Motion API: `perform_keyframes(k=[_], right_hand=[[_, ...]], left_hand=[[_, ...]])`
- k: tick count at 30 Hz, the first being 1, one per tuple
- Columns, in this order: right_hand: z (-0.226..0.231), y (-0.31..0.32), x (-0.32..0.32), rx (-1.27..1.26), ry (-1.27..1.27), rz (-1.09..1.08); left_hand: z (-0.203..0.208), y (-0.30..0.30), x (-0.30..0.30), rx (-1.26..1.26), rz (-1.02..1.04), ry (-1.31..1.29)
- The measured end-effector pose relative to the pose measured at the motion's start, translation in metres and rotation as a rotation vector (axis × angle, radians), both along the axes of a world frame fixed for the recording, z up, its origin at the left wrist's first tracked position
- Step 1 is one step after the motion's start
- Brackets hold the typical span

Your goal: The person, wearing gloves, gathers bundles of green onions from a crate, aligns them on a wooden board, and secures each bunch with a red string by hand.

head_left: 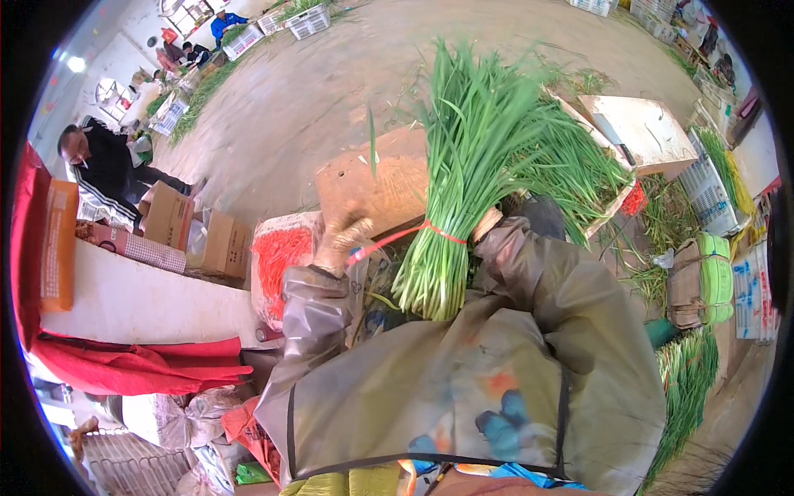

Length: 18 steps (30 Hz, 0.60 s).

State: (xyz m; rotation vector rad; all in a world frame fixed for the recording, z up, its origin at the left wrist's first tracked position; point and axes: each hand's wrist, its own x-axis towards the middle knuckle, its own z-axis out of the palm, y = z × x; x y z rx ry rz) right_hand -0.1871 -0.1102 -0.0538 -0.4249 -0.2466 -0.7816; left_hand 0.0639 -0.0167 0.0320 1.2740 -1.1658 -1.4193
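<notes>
Head camera view: from where I stand, the largest thing around the work is the dusty floor (281,107), running back to people and crates by the far walls. Next comes the worker's translucent smock (413,388), spread across the lap. Over it, at about the middle, a big bunch of long green stalks (459,182) leans, leaves up and away, pale cut ends toward the lap. It hides part of the wooden board (372,178) behind it, and its leaves overlap the heap of loose greens (571,165) crowding in on the right.

To the left, a white ledge (157,298) hems the spot, with a red cloth (141,364) hanging low in front and two cardboard boxes (169,213) at its far end. A co-worker in black (107,165) sits beyond. On the right, a white crate (715,186) of greens stands above a corded light-green bundle (715,277). Red strips (281,256) fill a pale tray just beside the left sleeve.

The right hand (488,221) is against the bunch's waist, fingers hidden by stalks, so I can't tell how they close. The left hand (343,236) is blurred; a red tie (397,241) stretches from the bunch toward it, but whether it's pinched I can't tell.
</notes>
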Motion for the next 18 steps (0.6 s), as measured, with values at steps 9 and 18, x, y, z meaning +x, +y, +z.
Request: perform_keyframes(k=[9, 18], right_hand=[[0.043, 0.008, 0.023, -0.402, 0.482, -0.336], [0.082, 0.017, -0.079, -1.245, 1.688, -0.019]], left_hand=[[-0.046, -0.041, -0.063, 0.373, -0.527, 1.150], [0.008, -0.030, -0.060, 0.016, -0.201, 0.775]])
